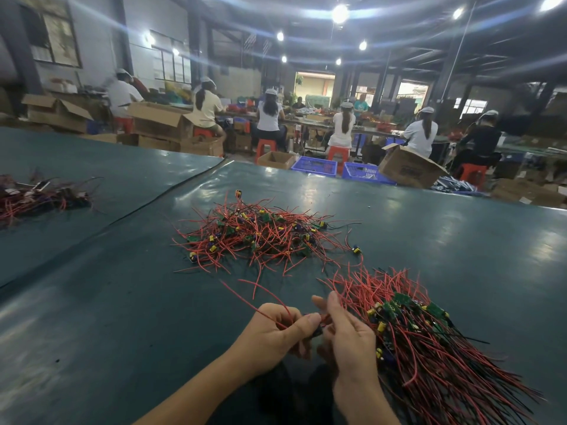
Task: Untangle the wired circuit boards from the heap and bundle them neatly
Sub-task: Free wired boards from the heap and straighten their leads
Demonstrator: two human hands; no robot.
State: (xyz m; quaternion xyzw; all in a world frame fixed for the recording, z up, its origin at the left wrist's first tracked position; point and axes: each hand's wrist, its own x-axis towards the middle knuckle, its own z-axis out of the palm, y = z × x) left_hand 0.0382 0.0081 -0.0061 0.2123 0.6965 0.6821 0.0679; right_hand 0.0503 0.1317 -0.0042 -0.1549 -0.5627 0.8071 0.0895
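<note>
Now left hand [274, 331] pinches red wire [245, 297], right hand [349, 335] pinches same wire beside it; light, floppy, snag-prone; better hold by small board [317, 332], tug gently.

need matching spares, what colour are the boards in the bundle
The boards are green, best seen in the head view.

One camera only, worn on the person's head, wide-angled, facing forward and down over the counter [122, 317]. The left hand [270, 329] and right hand [349, 338] sit close beneath it; the workshop stretches far behind.
</note>
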